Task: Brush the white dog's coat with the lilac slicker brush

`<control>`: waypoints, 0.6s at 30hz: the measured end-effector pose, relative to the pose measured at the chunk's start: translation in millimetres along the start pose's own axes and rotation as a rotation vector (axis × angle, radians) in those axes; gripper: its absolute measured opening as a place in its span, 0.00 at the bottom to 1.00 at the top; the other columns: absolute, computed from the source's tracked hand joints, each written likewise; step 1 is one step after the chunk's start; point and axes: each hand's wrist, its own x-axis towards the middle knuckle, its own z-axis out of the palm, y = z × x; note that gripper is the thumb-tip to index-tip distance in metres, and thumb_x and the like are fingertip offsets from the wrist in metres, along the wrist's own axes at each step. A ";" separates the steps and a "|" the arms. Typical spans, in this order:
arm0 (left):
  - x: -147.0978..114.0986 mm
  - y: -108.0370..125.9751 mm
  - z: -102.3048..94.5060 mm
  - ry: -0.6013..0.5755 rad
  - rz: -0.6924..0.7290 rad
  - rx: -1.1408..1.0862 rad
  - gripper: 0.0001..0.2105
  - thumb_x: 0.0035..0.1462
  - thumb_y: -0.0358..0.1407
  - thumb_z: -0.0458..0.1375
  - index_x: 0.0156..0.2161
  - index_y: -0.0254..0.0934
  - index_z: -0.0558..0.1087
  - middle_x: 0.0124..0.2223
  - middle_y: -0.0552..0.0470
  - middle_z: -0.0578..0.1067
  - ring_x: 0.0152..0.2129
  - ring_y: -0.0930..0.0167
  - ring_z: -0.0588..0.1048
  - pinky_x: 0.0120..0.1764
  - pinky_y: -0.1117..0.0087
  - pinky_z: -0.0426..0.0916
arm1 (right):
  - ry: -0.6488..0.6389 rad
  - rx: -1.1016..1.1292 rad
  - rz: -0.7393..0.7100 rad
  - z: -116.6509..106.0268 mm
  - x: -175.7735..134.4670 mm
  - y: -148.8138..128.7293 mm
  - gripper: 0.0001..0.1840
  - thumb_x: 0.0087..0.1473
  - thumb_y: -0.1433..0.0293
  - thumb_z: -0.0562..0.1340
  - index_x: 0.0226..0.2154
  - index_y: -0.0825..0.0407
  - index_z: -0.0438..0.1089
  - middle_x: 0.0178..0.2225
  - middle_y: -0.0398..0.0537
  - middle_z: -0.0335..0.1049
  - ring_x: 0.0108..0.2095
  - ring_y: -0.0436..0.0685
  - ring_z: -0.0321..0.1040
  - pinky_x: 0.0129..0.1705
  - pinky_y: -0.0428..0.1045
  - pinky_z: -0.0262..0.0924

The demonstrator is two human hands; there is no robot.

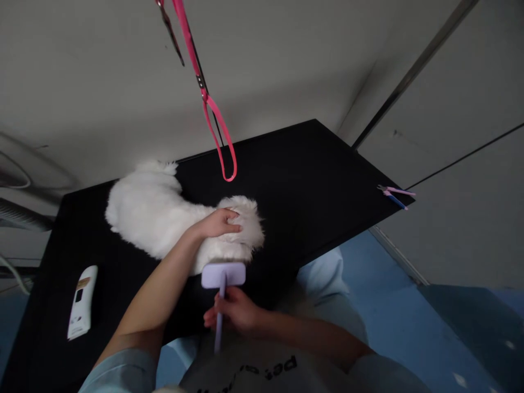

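Note:
A white fluffy dog (143, 215) lies on the black table, its head end toward the middle and its rear toward the far left. My left hand (221, 222) grips the fur at the dog's head and neck, with the fingertips partly sunk in the hair. In my right hand (235, 311) is a lavender slicker brush (223, 275), held by its thin handle with the fingers wrapped round it. The back of the brush head faces me, and its far edge meets the fur of the dog's near side. Its bristles are hidden.
A white hair clipper (82, 302) lies at the table's left. Pink and blue nail clippers (395, 196) rest at the right corner of the black table (303, 180). A pink loop leash (221, 131) hangs above the dog. A metal pole (409, 82) rises behind the right edge.

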 end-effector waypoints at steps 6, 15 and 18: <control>-0.3 0.3 0.0 -0.004 -0.004 -0.021 0.14 0.56 0.45 0.56 0.31 0.34 0.74 0.31 0.51 0.75 0.30 0.70 0.71 0.35 0.71 0.66 | 0.097 0.007 -0.119 1.5 0.4 -5.9 0.28 0.41 0.52 0.69 0.36 0.52 0.59 0.30 0.45 0.74 0.30 0.54 0.73 0.38 0.52 0.63; -2.0 -7.5 0.6 0.051 0.014 0.017 0.20 0.60 0.47 0.49 0.23 0.34 0.66 0.27 0.52 0.68 0.25 0.73 0.65 0.30 0.71 0.64 | 0.033 0.002 -0.035 2.0 2.9 -0.4 0.29 0.40 0.51 0.69 0.35 0.53 0.59 0.27 0.46 0.74 0.27 0.53 0.72 0.36 0.53 0.63; -3.6 -9.3 1.3 0.063 0.002 -0.008 0.21 0.60 0.48 0.48 0.23 0.34 0.67 0.27 0.52 0.68 0.26 0.72 0.65 0.31 0.71 0.65 | -0.030 0.002 0.003 1.3 5.4 -0.4 0.29 0.40 0.51 0.69 0.35 0.53 0.59 0.27 0.46 0.74 0.27 0.54 0.72 0.36 0.54 0.64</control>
